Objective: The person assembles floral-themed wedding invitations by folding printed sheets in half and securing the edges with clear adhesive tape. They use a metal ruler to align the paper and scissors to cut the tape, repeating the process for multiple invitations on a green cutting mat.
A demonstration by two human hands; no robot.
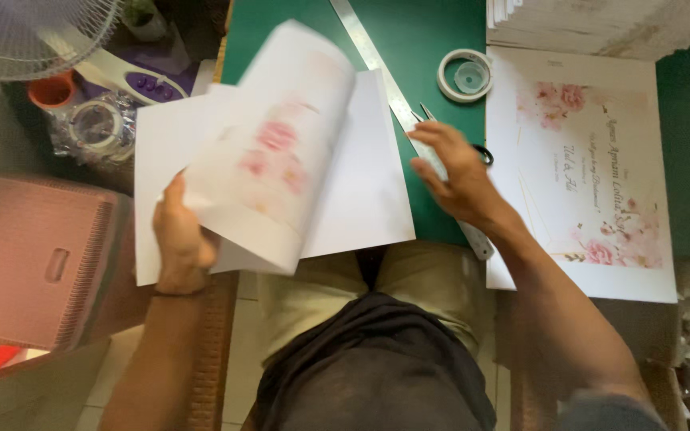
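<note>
My left hand grips a floral-printed white sheet by its lower left edge; the sheet is lifted, curled and blurred above a stack of plain white sheets on the green table. My right hand lies flat, fingers spread, on a long metal ruler that runs diagonally across the table. Scissors poke out from under that hand, partly hidden.
A tape roll sits at the back. A floral printed card lies at right, with a stack of cards behind it. At left stand a pink plastic stool, a fan, an orange cup and wrapped tape.
</note>
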